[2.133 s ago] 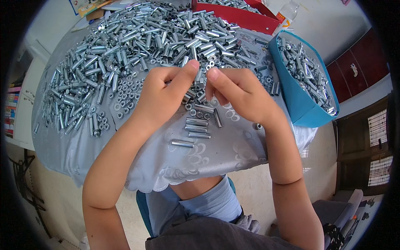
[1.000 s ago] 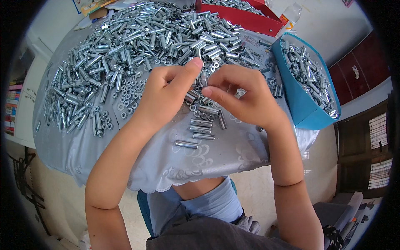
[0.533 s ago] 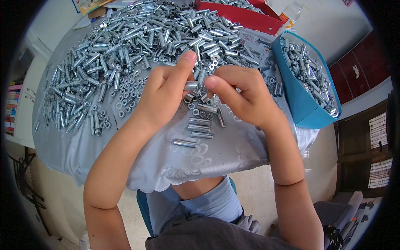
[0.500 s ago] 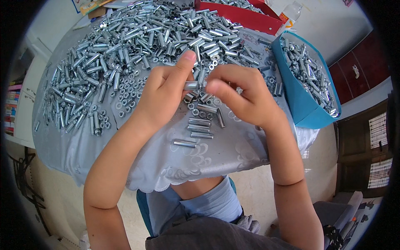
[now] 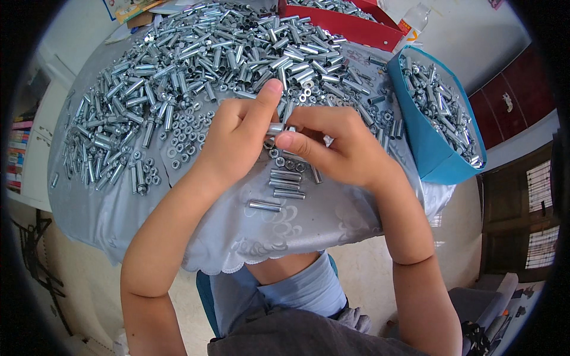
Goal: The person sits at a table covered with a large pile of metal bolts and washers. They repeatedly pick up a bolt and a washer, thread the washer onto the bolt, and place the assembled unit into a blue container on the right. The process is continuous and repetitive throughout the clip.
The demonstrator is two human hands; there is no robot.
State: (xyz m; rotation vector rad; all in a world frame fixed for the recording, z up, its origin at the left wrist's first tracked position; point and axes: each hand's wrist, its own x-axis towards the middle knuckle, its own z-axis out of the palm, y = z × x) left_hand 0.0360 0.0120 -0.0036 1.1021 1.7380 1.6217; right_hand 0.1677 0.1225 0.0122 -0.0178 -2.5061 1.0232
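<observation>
My left hand (image 5: 234, 142) is closed around a shiny metal anchor sleeve (image 5: 274, 129), its thumb pointing up and away from me. At the sleeve's right end, the thumb and forefinger of my right hand (image 5: 341, 145) pinch a small silver piece that looks like a nut (image 5: 290, 129); fingers partly cover it. Just below the hands, loose nuts (image 5: 280, 161) and several metal sleeves (image 5: 287, 184) lie on the grey tablecloth (image 5: 332, 219). One more sleeve (image 5: 265, 206) rests apart, nearer to me.
A big heap of metal sleeves and bolts (image 5: 231, 53) spreads over the far and left table. Loose nuts (image 5: 185, 139) lie left of my hands. At the right stands a blue bin (image 5: 442, 151) full of bolts. Behind are a red box (image 5: 356, 26) and a clear bottle (image 5: 415, 21).
My right hand has dropped slightly and its fingers have shifted a little to the left around the sleeve's end. The left hand still holds the sleeve, slightly lower.
</observation>
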